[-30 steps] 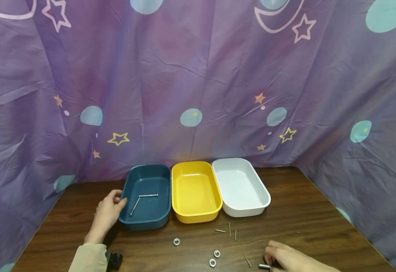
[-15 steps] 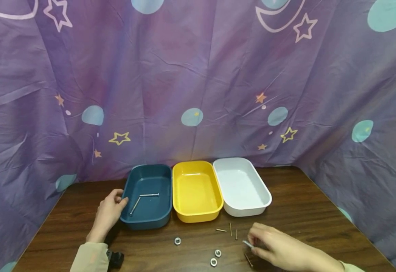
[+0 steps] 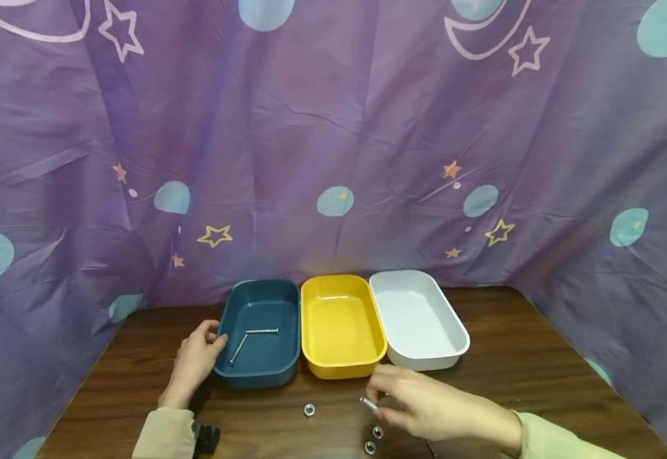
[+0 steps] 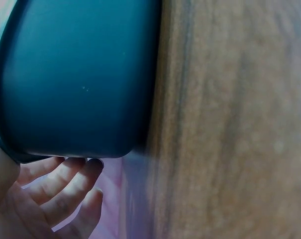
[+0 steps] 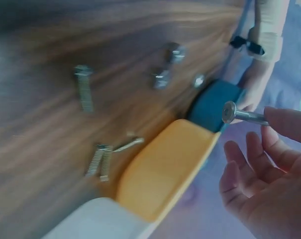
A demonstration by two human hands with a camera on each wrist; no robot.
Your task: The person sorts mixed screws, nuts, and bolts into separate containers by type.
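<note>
A silver bolt (image 3: 369, 403) is pinched between the thumb and fingers of my right hand (image 3: 427, 408), over the table in front of the yellow tray (image 3: 341, 371). The right wrist view shows that bolt's round flat head (image 5: 229, 112) pointing away from the fingertips. My left hand (image 3: 192, 360) grips the near left side of the dark blue tray (image 3: 272, 357), thumb at the rim. In the left wrist view its fingers (image 4: 65, 196) lie along the outer wall. Two long bolts (image 3: 262, 331) lie inside the blue tray.
A white tray (image 3: 416, 312) stands to the yellow tray's right. Three hex nuts (image 3: 309, 410) lie on the wooden table (image 3: 534, 357). Several brass-coloured screws (image 5: 84, 89) lie there too, mostly hidden by my right hand in the head view. A patterned purple cloth (image 3: 287, 159) hangs behind.
My right hand has lifted the bolt and carried it leftward from the table's front right, passing over the screws. The left hand keeps its hold on the blue tray. The head view has shifted slightly.
</note>
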